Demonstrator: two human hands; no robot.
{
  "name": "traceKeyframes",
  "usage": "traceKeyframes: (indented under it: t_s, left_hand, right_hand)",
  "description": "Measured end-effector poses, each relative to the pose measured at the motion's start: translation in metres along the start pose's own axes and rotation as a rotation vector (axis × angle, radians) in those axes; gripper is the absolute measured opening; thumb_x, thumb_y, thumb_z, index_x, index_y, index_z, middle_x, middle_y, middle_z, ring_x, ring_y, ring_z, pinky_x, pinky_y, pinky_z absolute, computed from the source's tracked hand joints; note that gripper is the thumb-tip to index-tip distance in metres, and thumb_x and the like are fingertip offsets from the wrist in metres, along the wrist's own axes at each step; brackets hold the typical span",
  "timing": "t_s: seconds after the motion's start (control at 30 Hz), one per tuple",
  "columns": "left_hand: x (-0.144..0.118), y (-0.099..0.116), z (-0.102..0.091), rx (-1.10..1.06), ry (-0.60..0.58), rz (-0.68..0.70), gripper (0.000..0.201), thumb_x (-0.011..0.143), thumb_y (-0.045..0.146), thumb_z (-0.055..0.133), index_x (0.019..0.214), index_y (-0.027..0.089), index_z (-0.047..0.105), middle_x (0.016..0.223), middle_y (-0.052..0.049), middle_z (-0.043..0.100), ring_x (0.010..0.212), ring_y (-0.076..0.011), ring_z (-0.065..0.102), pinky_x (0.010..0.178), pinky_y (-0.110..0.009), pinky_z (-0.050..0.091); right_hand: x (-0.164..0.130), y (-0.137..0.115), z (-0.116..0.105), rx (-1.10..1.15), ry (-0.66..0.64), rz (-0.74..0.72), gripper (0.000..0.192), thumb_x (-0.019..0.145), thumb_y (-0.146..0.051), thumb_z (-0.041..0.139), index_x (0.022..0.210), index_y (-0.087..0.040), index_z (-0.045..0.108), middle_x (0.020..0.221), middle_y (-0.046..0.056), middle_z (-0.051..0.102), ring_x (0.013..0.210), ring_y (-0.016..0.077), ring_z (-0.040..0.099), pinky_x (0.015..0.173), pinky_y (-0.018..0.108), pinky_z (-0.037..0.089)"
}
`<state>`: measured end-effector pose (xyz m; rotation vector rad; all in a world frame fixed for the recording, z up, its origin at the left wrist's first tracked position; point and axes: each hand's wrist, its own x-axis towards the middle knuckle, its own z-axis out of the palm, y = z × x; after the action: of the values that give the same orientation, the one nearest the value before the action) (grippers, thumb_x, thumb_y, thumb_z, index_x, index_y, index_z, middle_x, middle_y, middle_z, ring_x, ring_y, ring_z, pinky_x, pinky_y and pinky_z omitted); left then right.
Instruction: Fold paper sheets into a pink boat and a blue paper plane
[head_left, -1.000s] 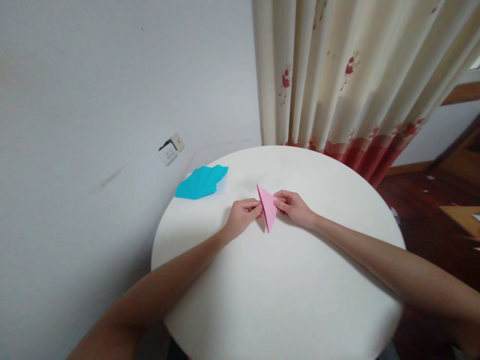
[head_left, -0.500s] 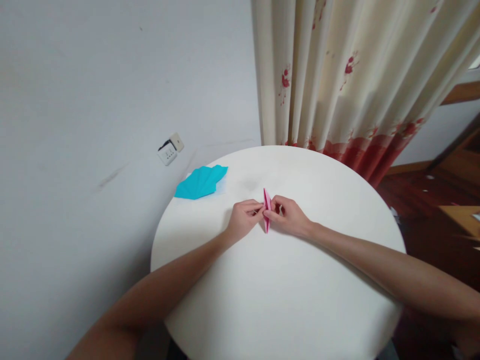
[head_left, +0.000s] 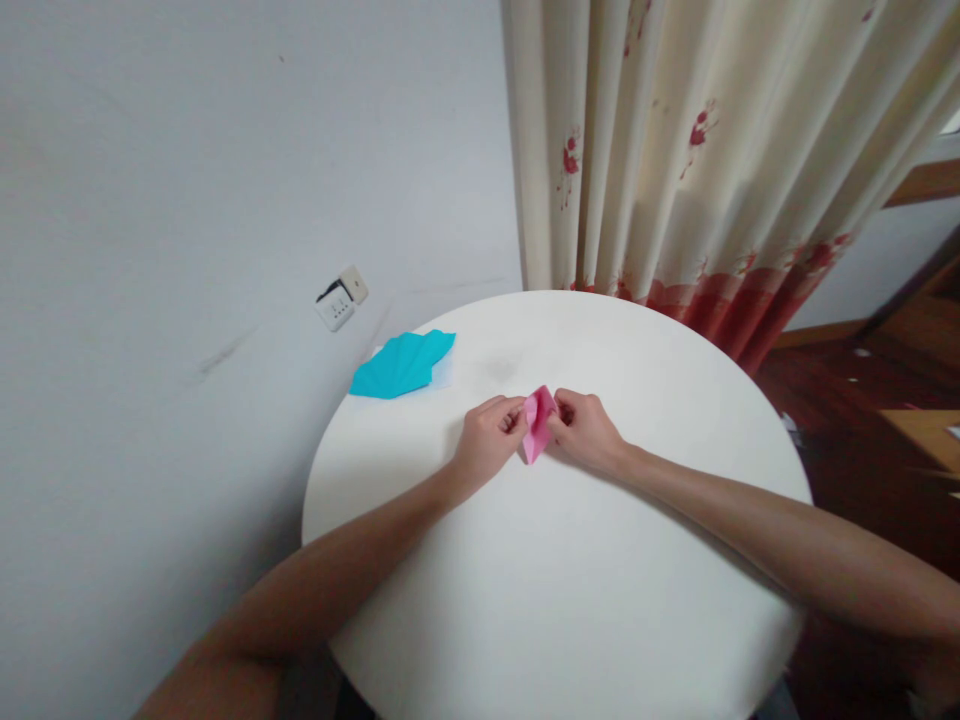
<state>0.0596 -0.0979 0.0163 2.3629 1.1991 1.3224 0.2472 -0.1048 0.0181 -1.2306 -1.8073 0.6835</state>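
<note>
Over tabletop [head_left: 570, 580], left grip [head_left: 487, 430] and right grip [head_left: 588, 428] pinch pink paper [head_left: 537, 428] pointing lengthwise away.

1. No text, label, brand, number or sign can be read.
2. On the white wall socket [head_left: 335, 309], any marking is too small to be made out.
3. On the pink paper [head_left: 537, 430] and the blue paper [head_left: 397, 368], no lettering can be discerned.
4. On the curtain [head_left: 675, 230], red floral patterns are seen, but no characters can be recognized.
</note>
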Motion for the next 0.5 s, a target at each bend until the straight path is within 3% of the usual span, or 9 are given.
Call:
traceKeyframes:
  t_s: [0.1, 0.2, 0.33, 0.4, 0.5]
  left_hand:
    - [0.001, 0.005, 0.002, 0.002, -0.066, -0.058, 0.024, 0.085, 0.012, 0.060, 0.106, 0.017, 0.071, 0.086, -0.003, 0.070, 0.068, -0.0118, 0.061, 0.067, -0.022, 0.050]
    - [0.003, 0.011, 0.003, -0.038, -0.209, -0.132, 0.029, 0.084, 0.012, 0.060, 0.111, 0.016, 0.070, 0.090, -0.003, 0.071, 0.068, -0.0114, 0.062, 0.065, -0.020, 0.049]
    - [0.004, 0.013, 0.002, -0.003, -0.287, -0.191, 0.015, 0.087, 0.017, 0.057, 0.084, 0.015, 0.072, 0.069, 0.000, 0.066, 0.060, -0.0105, 0.056, 0.057, -0.019, 0.040]
    - [0.005, 0.012, 0.001, 0.043, -0.280, -0.202, 0.022, 0.089, 0.019, 0.055, 0.072, 0.014, 0.068, 0.059, 0.002, 0.060, 0.054, -0.0092, 0.049, 0.053, -0.020, 0.034]
    - [0.005, 0.009, -0.001, 0.034, -0.252, -0.204, 0.025, 0.090, 0.021, 0.052, 0.074, 0.014, 0.069, 0.057, 0.003, 0.056, 0.052, -0.0084, 0.045, 0.052, -0.020, 0.031]
  right_hand:
    - [0.000, 0.001, 0.001, 0.018, 0.003, -0.011, 0.016, 0.077, -0.019, 0.049, 0.063, -0.022, 0.042, 0.054, -0.007, 0.046, 0.050, 0.0097, 0.039, 0.049, 0.025, 0.026]
    - [0.000, 0.002, 0.002, 0.056, -0.027, -0.041, 0.013, 0.077, -0.019, 0.049, 0.065, -0.021, 0.043, 0.057, -0.007, 0.047, 0.051, 0.0095, 0.039, 0.050, 0.025, 0.027]
    - [-0.001, 0.002, 0.004, 0.117, -0.083, -0.062, 0.014, 0.077, -0.020, 0.049, 0.066, -0.022, 0.041, 0.058, -0.007, 0.046, 0.052, 0.0094, 0.039, 0.049, 0.024, 0.026]
    - [-0.002, 0.002, 0.003, 0.127, -0.099, -0.061, 0.015, 0.077, -0.020, 0.049, 0.065, -0.022, 0.040, 0.057, -0.006, 0.046, 0.052, 0.0094, 0.038, 0.049, 0.024, 0.026]
    - [-0.002, 0.003, 0.002, 0.103, -0.085, -0.045, 0.015, 0.077, -0.019, 0.048, 0.064, -0.022, 0.040, 0.055, -0.006, 0.048, 0.051, 0.0097, 0.039, 0.049, 0.024, 0.026]
